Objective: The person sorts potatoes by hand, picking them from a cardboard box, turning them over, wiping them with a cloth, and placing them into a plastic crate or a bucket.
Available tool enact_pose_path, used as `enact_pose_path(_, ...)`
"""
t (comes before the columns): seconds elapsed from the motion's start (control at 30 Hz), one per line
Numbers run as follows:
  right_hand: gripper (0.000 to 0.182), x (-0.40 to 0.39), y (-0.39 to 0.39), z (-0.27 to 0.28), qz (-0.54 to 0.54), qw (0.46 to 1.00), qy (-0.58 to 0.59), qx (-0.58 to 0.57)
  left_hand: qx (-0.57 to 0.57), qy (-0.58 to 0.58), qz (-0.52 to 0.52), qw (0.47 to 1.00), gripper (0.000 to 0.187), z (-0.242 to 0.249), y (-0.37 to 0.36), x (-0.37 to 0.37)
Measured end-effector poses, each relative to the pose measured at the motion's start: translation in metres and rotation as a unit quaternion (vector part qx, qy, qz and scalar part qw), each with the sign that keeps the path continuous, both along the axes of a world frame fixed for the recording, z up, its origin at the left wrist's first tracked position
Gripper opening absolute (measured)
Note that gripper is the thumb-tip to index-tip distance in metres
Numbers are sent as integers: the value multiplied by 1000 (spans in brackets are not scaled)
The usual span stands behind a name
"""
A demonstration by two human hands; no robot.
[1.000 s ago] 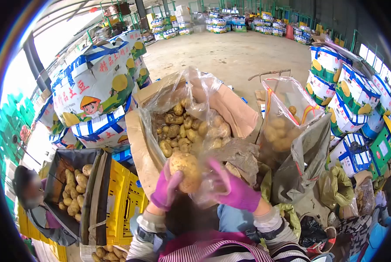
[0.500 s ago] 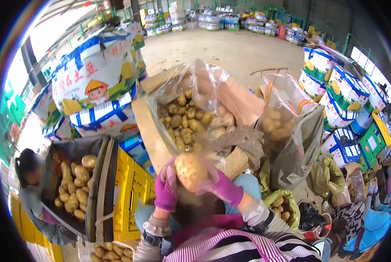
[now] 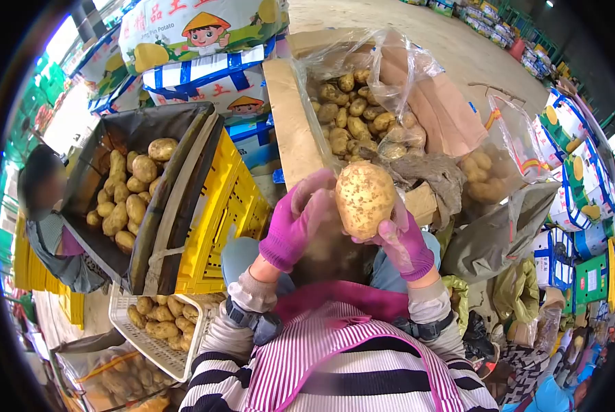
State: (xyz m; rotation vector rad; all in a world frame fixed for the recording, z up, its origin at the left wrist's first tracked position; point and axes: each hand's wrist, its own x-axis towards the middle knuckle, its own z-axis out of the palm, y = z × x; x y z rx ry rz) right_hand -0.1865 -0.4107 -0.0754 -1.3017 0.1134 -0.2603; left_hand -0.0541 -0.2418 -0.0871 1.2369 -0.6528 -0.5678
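A large speckled potato is held upright in my right hand, whose purple-gloved fingers wrap round its lower right side. Beside it on the left is my left hand, also gloved in purple, with its fingers spread and nothing in them. Beyond my hands stands an open cardboard box lined with clear plastic and holding many potatoes. A brown cloth lies over the box's near right corner.
On the left, a dark lined bin of potatoes adjoins a yellow crate, with a person beside it. A white basket of potatoes sits lower left. Sacks and stacked printed boxes stand right.
The view has turned left and down. My left hand has come off the potato and opened, while my right hand keeps hold of it. The potato's speckled face now shows clearly.
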Motion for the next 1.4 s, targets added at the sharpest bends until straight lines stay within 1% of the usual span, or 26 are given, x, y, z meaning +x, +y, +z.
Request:
enact_pose_path(0.03,104,1,-1,-3,-32,998,-6,-48,-6,-16,-3,1000,46,7,-1,-3)
enact_pose_path(0.1,106,-3,3,10,-19,999,18,-29,-17,-49,-12,999,50,16,-6,-8)
enact_pose_path(0.13,106,-3,7,11,-13,1000,24,-15,14,-123,8,992,48,10,-13,-7)
enact_pose_path(0.23,105,-5,-1,0,48,996,55,43,44,-126,63,989,42,12,-19,-8)
enact_pose_path(0.27,105,-7,-4,-4,75,993,68,65,49,-85,65,993,40,15,-18,-6)
enact_pose_path(0.33,102,-11,-6,-4,92,990,66,83,40,-67,50,996,39,18,-18,-5)
enact_pose_path(0.37,99,-11,-4,-3,80,992,51,82,36,-59,44,997,39,18,-17,-3)
enact_pose_path(0.47,92,-8,7,2,-1,998,-24,61,75,-168,52,982,54,11,-12,6)
enact_pose_path(0.5,92,-6,8,3,-47,992,-37,-107,81,-14,-19,996,56,12,-6,8)
enact_pose_path(0.53,93,-4,9,3,-92,957,-48,-271,86,140,-90,982,59,13,1,10)
enact_pose_path(0.57,94,-2,9,3,-134,892,-57,-427,39,187,-140,972,64,10,4,12)
enact_pose_path(0.6,95,0,2,3,-130,858,-85,-489,-2,238,-189,953,69,8,7,13)
enact_pose_path(0.63,95,1,4,1,-115,918,-107,-363,-36,288,-238,927,75,6,10,15)
enact_pose_path(0.67,94,4,6,-1,-97,960,-128,-230,-56,265,-215,938,75,9,11,9)
enact_pose_path(0.7,93,6,9,-1,-76,982,-146,-92,-76,242,-191,948,74,11,11,5)
enact_pose_path(0.73,89,8,11,4,-59,991,-118,-8,-80,220,-180,955,75,12,11,2)
enact_pose_path(0.8,87,3,14,22,-23,998,-49,22,-89,178,-160,967,75,14,11,-1)
enact_pose_path(0.87,82,3,15,23,-5,1000,-17,10,-22,-11,-77,997,76,3,12,4)
enact_pose_path(0.93,76,6,15,15,-17,998,-48,-48,-23,-27,-46,998,77,-2,15,2)
enact_pose_path(1.0,71,8,15,12,-27,992,-78,-96,-98,124,-73,985,79,21,16,-8)
enact_pose_path(1.07,67,7,11,13,-33,988,-82,-128,-79,101,-73,989,75,21,19,-8)
enact_pose_path(1.2,66,8,13,12,-41,989,-102,-98,-79,87,-57,991,67,12,17,-8)
enact_pose_path(1.27,65,8,13,9,-35,990,-115,-72,-46,54,-32,997,65,9,13,-6)
enact_pose_path(1.3,64,7,13,8,-47,986,-123,-103,-30,37,-20,999,64,10,11,-4)
enact_pose_path(1.37,64,7,15,5,-72,974,-139,-166,67,59,-57,994,64,21,7,-3)
enact_pose_path(1.4,65,8,16,2,-73,972,-150,-166,81,65,-64,993,65,21,7,-3)
